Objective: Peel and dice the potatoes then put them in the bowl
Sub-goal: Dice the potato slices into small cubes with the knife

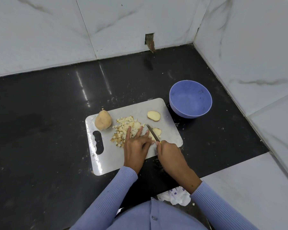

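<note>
Head view, wide-angle. Illumination is even, cool and moderately bright, with no hard directional source evident. The dark countertop (40,113) is glossy: pale vertical streaks of glare cross its far half, and it reflects the dark notch in the far wall (40,30). Shadows are soft and short; a faint one lies beneath the right hand (170,153) on the cutting board (106,163). The bowl (190,98) shows a diffuse highlight inside. Lens distortion bows the wall joints and counter edge, most strongly toward the left and right margins. Focus is acceptable at centre; fine detail is soft and smeared throughout, particularly in the near clothing.
</note>
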`<move>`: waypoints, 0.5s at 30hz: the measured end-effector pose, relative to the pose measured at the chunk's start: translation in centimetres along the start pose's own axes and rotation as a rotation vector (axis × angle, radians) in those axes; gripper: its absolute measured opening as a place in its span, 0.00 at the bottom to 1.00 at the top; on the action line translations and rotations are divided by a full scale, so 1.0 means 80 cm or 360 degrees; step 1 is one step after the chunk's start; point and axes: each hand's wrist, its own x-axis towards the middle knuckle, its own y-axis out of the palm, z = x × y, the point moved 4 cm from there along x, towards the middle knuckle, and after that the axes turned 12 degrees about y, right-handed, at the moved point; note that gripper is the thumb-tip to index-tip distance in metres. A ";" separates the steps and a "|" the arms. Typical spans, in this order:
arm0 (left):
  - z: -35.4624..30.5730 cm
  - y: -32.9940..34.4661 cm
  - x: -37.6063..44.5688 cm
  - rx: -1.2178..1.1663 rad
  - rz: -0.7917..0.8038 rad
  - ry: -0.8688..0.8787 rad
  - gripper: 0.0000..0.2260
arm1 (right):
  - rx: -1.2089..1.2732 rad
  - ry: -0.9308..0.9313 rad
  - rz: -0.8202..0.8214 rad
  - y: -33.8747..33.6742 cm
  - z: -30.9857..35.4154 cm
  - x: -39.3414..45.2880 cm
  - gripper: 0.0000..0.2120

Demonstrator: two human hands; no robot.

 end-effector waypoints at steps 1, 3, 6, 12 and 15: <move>0.000 0.000 -0.001 -0.0002 0.0001 0.0007 0.03 | -0.0003 0.0002 0.0008 0.001 0.000 0.001 0.20; 0.000 0.001 -0.004 0.0002 0.0004 0.0032 0.04 | -0.0007 0.0026 0.0025 0.004 -0.001 0.001 0.20; -0.001 0.001 -0.005 0.0024 -0.0009 0.0035 0.04 | -0.0027 0.0068 0.0041 0.006 0.000 0.002 0.19; -0.005 -0.001 -0.001 0.0085 0.0001 0.0042 0.04 | -0.0237 0.0059 0.0010 0.013 -0.012 -0.015 0.18; -0.008 -0.001 0.000 0.0123 0.0015 0.0046 0.04 | -0.0262 0.0094 0.0043 0.017 -0.028 -0.030 0.17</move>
